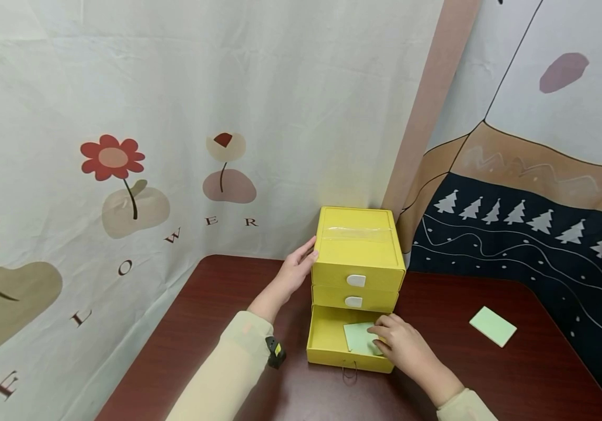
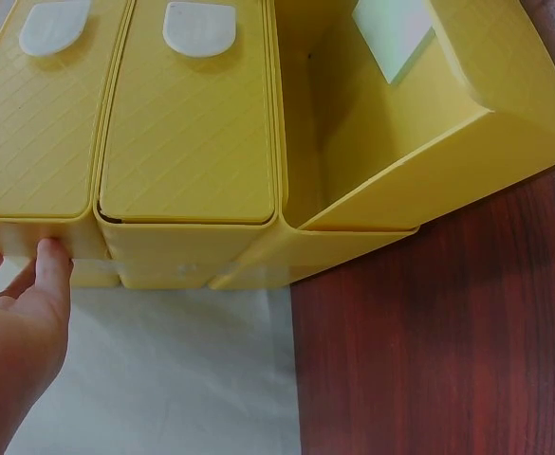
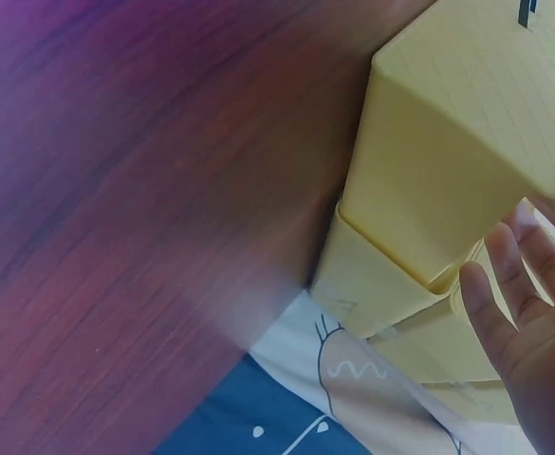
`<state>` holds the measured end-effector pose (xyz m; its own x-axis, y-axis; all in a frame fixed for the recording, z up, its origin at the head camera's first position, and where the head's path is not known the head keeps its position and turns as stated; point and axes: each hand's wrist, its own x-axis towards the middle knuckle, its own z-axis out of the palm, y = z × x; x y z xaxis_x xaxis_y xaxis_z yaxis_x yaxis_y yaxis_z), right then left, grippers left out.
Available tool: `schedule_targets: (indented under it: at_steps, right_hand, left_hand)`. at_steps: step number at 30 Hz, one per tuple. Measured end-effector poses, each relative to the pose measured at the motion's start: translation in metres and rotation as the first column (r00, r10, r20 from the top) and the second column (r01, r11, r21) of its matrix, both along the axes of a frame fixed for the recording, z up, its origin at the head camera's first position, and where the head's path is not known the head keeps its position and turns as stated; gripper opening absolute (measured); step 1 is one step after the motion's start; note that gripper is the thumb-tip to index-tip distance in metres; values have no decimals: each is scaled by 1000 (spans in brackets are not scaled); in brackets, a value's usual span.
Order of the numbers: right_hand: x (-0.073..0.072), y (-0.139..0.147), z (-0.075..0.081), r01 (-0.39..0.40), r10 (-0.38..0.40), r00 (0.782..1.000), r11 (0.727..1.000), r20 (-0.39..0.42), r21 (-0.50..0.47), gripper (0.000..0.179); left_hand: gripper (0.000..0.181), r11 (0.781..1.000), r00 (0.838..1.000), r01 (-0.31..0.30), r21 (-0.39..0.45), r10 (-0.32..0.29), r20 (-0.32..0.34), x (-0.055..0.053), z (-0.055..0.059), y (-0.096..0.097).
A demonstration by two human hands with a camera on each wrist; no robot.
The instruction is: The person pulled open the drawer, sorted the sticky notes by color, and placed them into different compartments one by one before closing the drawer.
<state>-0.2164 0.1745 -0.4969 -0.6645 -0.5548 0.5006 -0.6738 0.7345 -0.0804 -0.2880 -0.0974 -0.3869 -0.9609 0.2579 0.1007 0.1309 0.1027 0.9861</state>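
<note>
A yellow three-tier drawer box (image 1: pixel 359 240) stands on the table, its bottom drawer (image 1: pixel 327 333) pulled out. Inside that drawer is a pale green pad of paper (image 1: pixel 359 337), also visible in the left wrist view as a light green piece (image 2: pixel 393 36). My left hand (image 1: pixel 297 266) rests its fingertips against the box's upper left side. Over the right wall of the drawer reaches my right hand (image 1: pixel 403 340), fingers slightly bent at the pad's right edge. In the right wrist view its fingers (image 3: pixel 505 275) are spread beside the drawer; their tips are partly hidden.
A second pale green pad (image 1: pixel 492 326) lies on the dark red table (image 1: pixel 453 304) to the right. Two upper drawers with white tabs (image 1: pixel 356 280) are closed. A thin loop handle (image 1: pixel 349 369) hangs on the open drawer's front. Printed cloth (image 1: pixel 280 117) hangs behind.
</note>
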Motion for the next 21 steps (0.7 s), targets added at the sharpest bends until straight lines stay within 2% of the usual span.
schedule_targets:
  at_steps: [4, 10, 15, 19, 21]
  right_hand:
    - [1, 4, 1, 20, -20, 1000, 1000, 10, 3, 22]
    - [4, 9, 1, 62, -62, 997, 998, 45, -5, 21]
    - [7, 14, 1, 71, -70, 997, 997, 42, -40, 22]
    - [10, 19, 3, 86, -82, 995, 994, 54, -65, 23]
    - [12, 23, 5, 101, -96, 993, 993, 71, -68, 22]
  left_hand:
    - [53, 1000, 1000, -19, 8, 19, -13, -8, -12, 0]
    - [52, 999, 999, -41, -2, 41, -11, -11, -17, 2]
    - [53, 1000, 1000, -29, 10, 29, 9, -10, -15, 0]
    - [55, 1000, 1000, 5, 4, -5, 18, -1, -2, -1]
    - [55, 1000, 1000, 12, 0, -12, 25, -1, -1, -1]
